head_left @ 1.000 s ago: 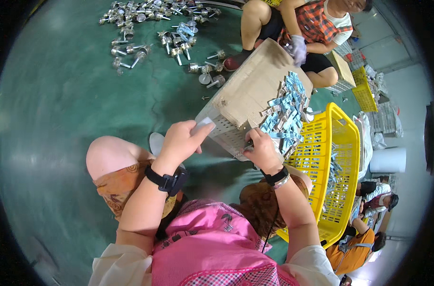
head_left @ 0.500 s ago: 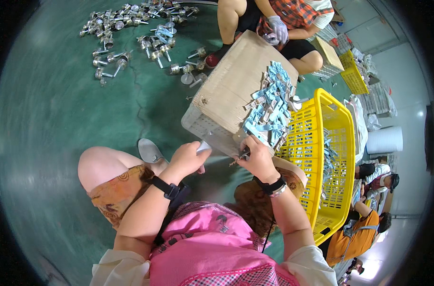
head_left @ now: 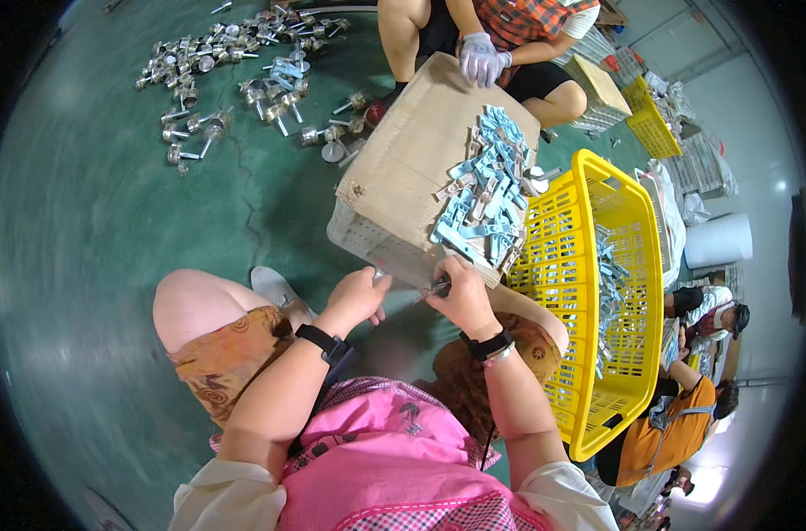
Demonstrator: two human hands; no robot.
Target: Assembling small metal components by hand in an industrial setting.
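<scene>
My left hand [head_left: 357, 299] is closed, and a small pale grey piece [head_left: 379, 274] shows at its fingertips; the rest of that piece is hidden. My right hand [head_left: 462, 290] pinches a small dark metal piece [head_left: 440, 286] just off the near edge of a cardboard-topped box [head_left: 401, 159]. The two hands are apart. On the box's right side, close beyond my right hand, lies a heap of light blue and beige plastic clips [head_left: 487, 190].
A yellow plastic basket [head_left: 580, 310] with blue clips inside stands at my right. Metal cups with stems [head_left: 208, 57] lie over the floor at far left. Across the box sits a co-worker with gloved hands [head_left: 481, 60]; other people [head_left: 677, 429] are at far right.
The co-worker's gloved hands have moved from their lap to the far edge of the box. Less of the pale piece shows in my left hand. My right hand still pinches the dark piece.
</scene>
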